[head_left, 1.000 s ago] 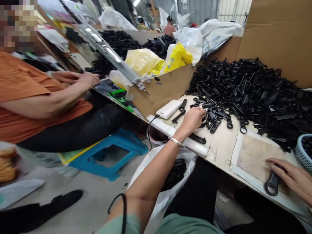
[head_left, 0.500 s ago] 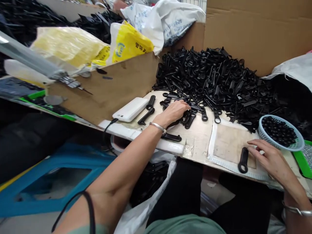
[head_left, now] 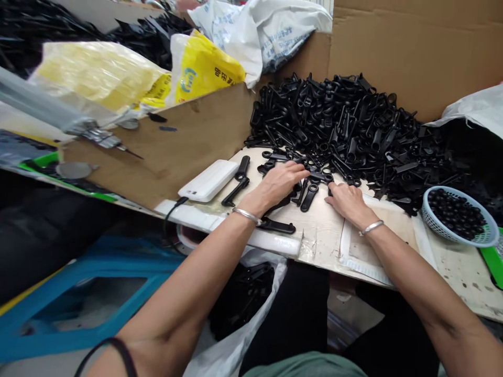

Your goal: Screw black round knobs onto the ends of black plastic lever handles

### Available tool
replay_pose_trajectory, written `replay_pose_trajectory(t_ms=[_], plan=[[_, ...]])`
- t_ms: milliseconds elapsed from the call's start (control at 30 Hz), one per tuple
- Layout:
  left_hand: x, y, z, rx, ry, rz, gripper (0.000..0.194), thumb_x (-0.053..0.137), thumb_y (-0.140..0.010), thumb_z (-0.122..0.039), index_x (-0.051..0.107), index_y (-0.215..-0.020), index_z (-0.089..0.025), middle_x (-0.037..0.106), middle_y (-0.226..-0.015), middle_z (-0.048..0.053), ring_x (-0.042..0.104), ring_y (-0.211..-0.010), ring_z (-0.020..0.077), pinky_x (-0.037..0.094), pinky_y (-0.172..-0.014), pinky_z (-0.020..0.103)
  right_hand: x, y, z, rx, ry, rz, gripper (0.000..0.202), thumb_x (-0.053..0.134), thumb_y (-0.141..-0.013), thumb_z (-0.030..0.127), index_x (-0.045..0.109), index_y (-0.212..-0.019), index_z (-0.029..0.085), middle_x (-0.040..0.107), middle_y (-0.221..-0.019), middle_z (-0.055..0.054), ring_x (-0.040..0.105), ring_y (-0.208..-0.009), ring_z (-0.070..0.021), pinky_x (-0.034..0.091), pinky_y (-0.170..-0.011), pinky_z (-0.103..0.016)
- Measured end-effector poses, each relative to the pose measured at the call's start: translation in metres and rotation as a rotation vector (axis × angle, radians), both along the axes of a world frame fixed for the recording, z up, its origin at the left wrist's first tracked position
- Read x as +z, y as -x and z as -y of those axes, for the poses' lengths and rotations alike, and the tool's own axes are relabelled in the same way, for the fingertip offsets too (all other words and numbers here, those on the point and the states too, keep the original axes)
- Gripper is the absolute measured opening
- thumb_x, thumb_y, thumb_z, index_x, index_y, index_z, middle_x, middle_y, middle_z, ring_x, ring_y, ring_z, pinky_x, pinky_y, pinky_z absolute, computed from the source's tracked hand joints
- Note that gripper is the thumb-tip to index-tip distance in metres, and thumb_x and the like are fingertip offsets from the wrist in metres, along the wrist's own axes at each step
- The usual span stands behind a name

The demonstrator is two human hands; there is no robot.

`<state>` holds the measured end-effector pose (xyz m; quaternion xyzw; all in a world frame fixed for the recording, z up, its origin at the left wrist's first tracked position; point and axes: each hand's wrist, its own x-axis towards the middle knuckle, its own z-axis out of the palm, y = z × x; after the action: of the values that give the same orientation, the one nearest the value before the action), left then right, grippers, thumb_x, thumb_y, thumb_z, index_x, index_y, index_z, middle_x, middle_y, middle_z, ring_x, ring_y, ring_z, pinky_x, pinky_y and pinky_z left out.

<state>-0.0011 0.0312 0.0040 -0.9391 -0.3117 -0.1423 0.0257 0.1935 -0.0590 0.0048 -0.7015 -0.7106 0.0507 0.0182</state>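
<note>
A large heap of black plastic parts (head_left: pixel 338 115) lies against the cardboard at the back of the table. My left hand (head_left: pixel 280 184) reaches over loose parts at the heap's front edge, fingers bent down; what they touch is hidden. To its right, my right hand (head_left: pixel 346 200) has its fingers curled at a black part near the heap; the fingertips partly cover that part. A single black part with a ring end (head_left: pixel 309 198) lies between the hands. Another long part (head_left: pixel 278 225) rests below my left wrist, close to the table's front edge.
A blue basket of black balls (head_left: pixel 459 214) stands at the right. A white cloth pad (head_left: pixel 349 251) lies under my right forearm. A white power bank (head_left: pixel 208 180) with a cable is left of my left hand, before a cardboard wall (head_left: pixel 188 136).
My right hand has moved left and away from me, from the pad to the front of the heap. The black part that lay on the pad is no longer visible. My left hand has barely moved.
</note>
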Motion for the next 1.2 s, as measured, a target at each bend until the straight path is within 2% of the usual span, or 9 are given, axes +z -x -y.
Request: replay_pose_trajectory(t_ms=[133, 267, 367, 433, 567, 667, 900, 1100, 1200], plan=[[0.018, 0.003, 0.008, 0.068, -0.138, 0.221, 0.039, 0.034, -0.099, -0.016, 0.059, -0.129, -0.018, 0.065, -0.124, 0.012, 0.057, -0.113, 0.0230, 0.045, -0.102, 0.038, -0.003, 0.000, 0.002, -0.013, -0.007, 0.014, 0.031, 0.043, -0.093, 0.020, 0.058, -0.120, 0.015, 0.066, -0.112, -0.018, 0.065, -0.097, -0.0286, 0.046, -0.080, -0.037], [0.035, -0.010, 0.035, 0.111, -0.169, 0.311, 0.037, 0.032, -0.103, -0.027, 0.060, -0.125, -0.018, 0.066, -0.116, 0.011, 0.057, -0.107, 0.0239, 0.047, -0.097, 0.038, 0.012, -0.026, 0.036, -0.040, -0.012, -0.005, 0.031, 0.048, -0.088, 0.019, 0.062, -0.115, 0.017, 0.069, -0.106, -0.014, 0.065, -0.097, -0.0284, 0.046, -0.080, -0.036], [0.037, -0.031, 0.065, 0.051, -0.088, 0.231, 0.032, 0.035, -0.102, -0.025, 0.063, -0.116, -0.019, 0.066, -0.101, 0.009, 0.058, -0.098, 0.0238, 0.048, -0.090, 0.037, 0.021, -0.057, 0.086, -0.110, -0.044, -0.080, 0.028, 0.053, -0.087, 0.024, 0.066, -0.111, 0.021, 0.071, -0.101, -0.008, 0.066, -0.090, -0.0234, 0.045, -0.080, -0.033], [0.032, -0.049, 0.087, -0.005, 0.004, 0.127, 0.029, 0.036, -0.101, -0.020, 0.064, -0.107, -0.017, 0.065, -0.093, 0.008, 0.059, -0.092, 0.0232, 0.049, -0.085, 0.035, 0.022, -0.079, 0.129, -0.210, -0.149, -0.234, 0.025, 0.059, -0.085, 0.030, 0.068, -0.106, 0.022, 0.072, -0.095, -0.004, 0.065, -0.079, -0.0190, 0.046, -0.075, -0.030], [0.018, -0.086, 0.128, -0.140, 0.206, -0.098, 0.027, 0.036, -0.099, -0.009, 0.063, -0.098, -0.013, 0.065, -0.088, 0.009, 0.061, -0.088, 0.0222, 0.048, -0.075, 0.030, 0.008, -0.106, 0.212, -0.447, -0.271, -0.354, 0.032, 0.063, -0.082, 0.044, 0.070, -0.101, 0.019, 0.067, -0.070, -0.001, 0.059, -0.057, -0.0155, 0.046, -0.061, -0.029], [0.009, -0.111, 0.149, -0.212, 0.240, -0.154, 0.026, 0.038, -0.096, -0.005, 0.062, -0.098, -0.013, 0.065, -0.088, 0.010, 0.061, -0.089, 0.0228, 0.048, -0.072, 0.029, -0.008, -0.106, 0.245, -0.466, -0.311, -0.316, 0.033, 0.058, -0.085, 0.046, 0.070, -0.100, 0.018, 0.068, -0.074, -0.003, 0.060, -0.059, -0.0163, 0.049, -0.063, -0.030], [-0.010, -0.153, 0.166, -0.277, 0.233, -0.116, 0.026, 0.039, -0.097, -0.006, 0.063, -0.103, -0.011, 0.065, -0.096, 0.014, 0.062, -0.099, 0.0263, 0.050, -0.077, 0.034, -0.032, -0.092, 0.252, -0.426, -0.353, -0.108, 0.031, 0.051, -0.094, 0.041, 0.064, -0.110, 0.019, 0.070, -0.100, -0.011, 0.066, -0.081, -0.0229, 0.051, -0.078, -0.038], [-0.015, -0.158, 0.174, -0.285, 0.244, -0.030, 0.022, 0.045, -0.101, -0.029, 0.060, -0.112, -0.016, 0.061, -0.105, 0.011, 0.060, -0.104, 0.0263, 0.051, -0.076, 0.034, -0.031, -0.092, 0.263, -0.341, -0.374, 0.027, 0.034, 0.048, -0.096, 0.042, 0.063, -0.118, 0.020, 0.066, -0.116, -0.012, 0.063, -0.104, -0.0288, 0.049, -0.088, -0.041], [-0.017, -0.159, 0.179, -0.318, 0.242, -0.014, 0.021, 0.041, -0.102, -0.024, 0.057, -0.116, -0.024, 0.060, -0.107, 0.005, 0.061, -0.099, 0.0196, 0.051, -0.072, 0.029, -0.034, -0.089, 0.266, -0.241, -0.468, 0.103, 0.038, 0.052, -0.095, 0.044, 0.061, -0.126, 0.024, 0.062, -0.124, -0.012, 0.061, -0.103, -0.0304, 0.048, -0.088, -0.043]])
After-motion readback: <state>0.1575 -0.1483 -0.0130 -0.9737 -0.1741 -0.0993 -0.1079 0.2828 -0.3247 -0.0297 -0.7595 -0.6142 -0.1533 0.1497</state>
